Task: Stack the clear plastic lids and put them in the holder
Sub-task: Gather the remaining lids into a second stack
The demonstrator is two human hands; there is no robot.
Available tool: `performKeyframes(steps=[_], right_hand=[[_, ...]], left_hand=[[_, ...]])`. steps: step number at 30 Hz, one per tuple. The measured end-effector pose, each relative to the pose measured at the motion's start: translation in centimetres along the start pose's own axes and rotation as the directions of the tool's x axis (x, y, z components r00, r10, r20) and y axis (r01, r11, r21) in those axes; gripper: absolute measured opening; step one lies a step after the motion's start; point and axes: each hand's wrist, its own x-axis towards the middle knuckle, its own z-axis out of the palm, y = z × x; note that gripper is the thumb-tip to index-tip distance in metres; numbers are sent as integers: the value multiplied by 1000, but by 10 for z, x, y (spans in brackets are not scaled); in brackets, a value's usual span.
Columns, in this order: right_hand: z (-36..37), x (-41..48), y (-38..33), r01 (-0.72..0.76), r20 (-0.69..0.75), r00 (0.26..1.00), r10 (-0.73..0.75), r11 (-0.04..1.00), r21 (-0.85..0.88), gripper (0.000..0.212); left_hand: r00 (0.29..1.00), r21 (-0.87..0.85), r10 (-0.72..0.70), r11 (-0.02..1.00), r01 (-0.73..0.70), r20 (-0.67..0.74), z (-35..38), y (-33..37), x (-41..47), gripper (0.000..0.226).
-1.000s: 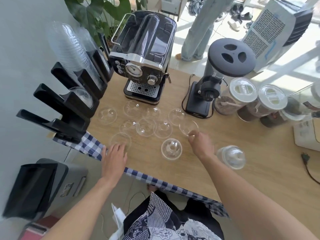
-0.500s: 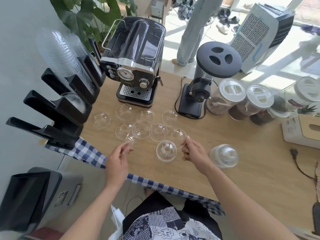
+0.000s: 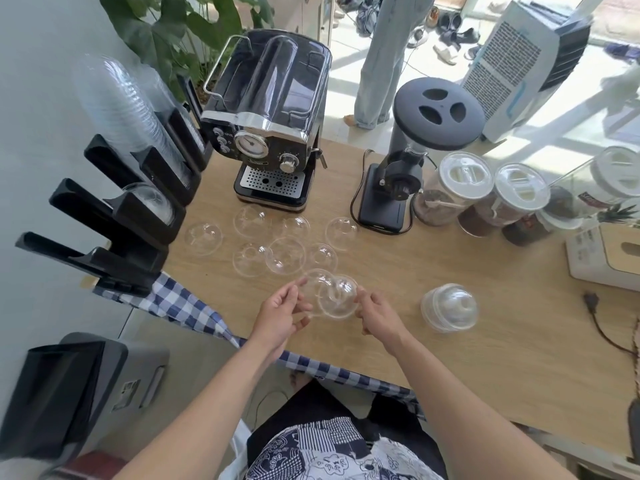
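Surface (image 3: 450, 358): pale wood counter with a blue-and-white checked cloth (image 3: 180, 306) hanging off its near-left edge.
Coffee machine (image 3: 266, 133): black and chrome, at the back of the surface, gauge facing the person.
Holder (image 3: 138, 202): black slotted rack along the left edge; its far slots carry tall stacks of clear cups and lids, and one domed lid sits in a nearer slot.
Grinder (image 3: 408, 157): dark, with a round top, right of the coffee machine, cord looped at its base.
Jars (image 3: 485, 199): clear, white-capped, in a row right of the grinder (contents dark).
Loose lids (image 3: 287, 254): seven clear domes lying on the surface in front of the coffee machine, some touching.
Stacked lids (image 3: 449, 308): a short nested pile standing alone, to the right of the hands.
Left hand (image 3: 282, 315): fingers pinching the rim of a clear lid (image 3: 313, 284), held just above the surface.
Right hand (image 3: 375, 315): fingers gripping the edge of a second lid (image 3: 341, 297), which overlaps the first between the two hands.
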Motion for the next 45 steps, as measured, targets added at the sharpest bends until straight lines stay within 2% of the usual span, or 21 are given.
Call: performKeyframes(steps=[6,12,19,24,28,34,45], right_hand=[[6,1,-1,-26,-59,998,23,998,-51,42],[6,7,6,-16,-85,996,14,1000,-22,36],[8,3,3,0,-57,998,-2,1000,-28,76],[7,-1,5,38,-37,999,-39,999,-31,80],[7,-3,2,52,-31,998,-53,998,-40,87],[6,-5,0,72,-9,997,-72,997,-28,83],[20,-11,-13,113,18,994,-112,990,-80,54]], left_hand=[[996,32,-59,998,61,-62,17,-7,11,29],[993,203,1,979,23,-119,23,-12,22,22],[988,368,86,929,-32,-132,29,-15,28,17],[983,403,94,915,-23,-157,26,-23,35,10],[984,366,88,930,-25,-156,25,-24,38,17],[985,355,97,934,-41,-141,22,-24,38,22],[981,398,138,915,-74,-136,8,-16,26,30]])
